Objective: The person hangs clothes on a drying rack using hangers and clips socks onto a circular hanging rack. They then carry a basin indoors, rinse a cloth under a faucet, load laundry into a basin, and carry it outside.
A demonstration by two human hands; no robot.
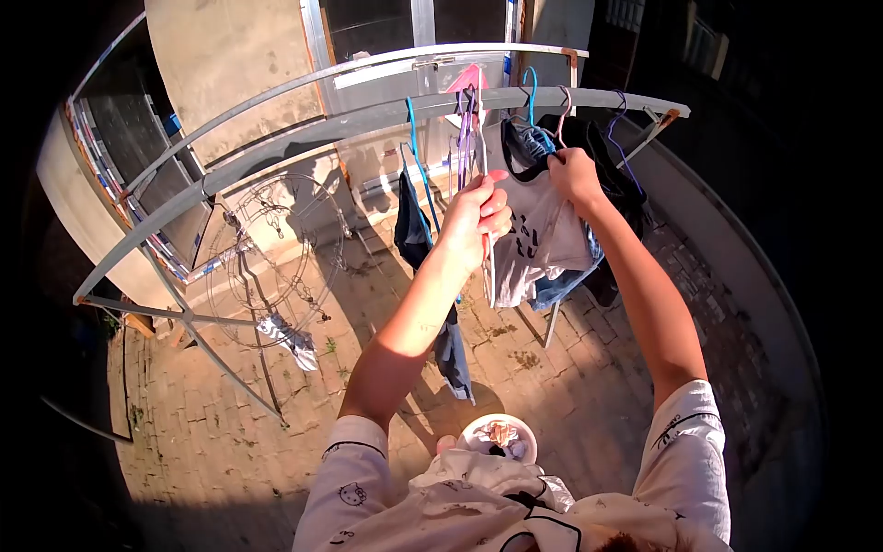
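My left hand [478, 216] is closed around a pale clothes hanger [490, 276], which I see nearly edge-on below the rack bar. To its right, my right hand [572, 175] grips a white T-shirt [533, 216] at its black-trimmed neckline. Dark lettering shows on the shirt's front, and its lower part hangs in folds. Behind the shirt, blue denim [563, 287] and dark clothing [602, 138] hang close together. Left of my left hand, a dark garment [411, 221] hangs by a blue hanger [421, 166].
A curved metal drying rack [354, 126] spans the view at chest height. Round wire sock hangers [276, 248] hang at left with a striped sock [290, 342]. A basin [526, 432] holding small laundry sits by my feet on the brick paving [212, 432].
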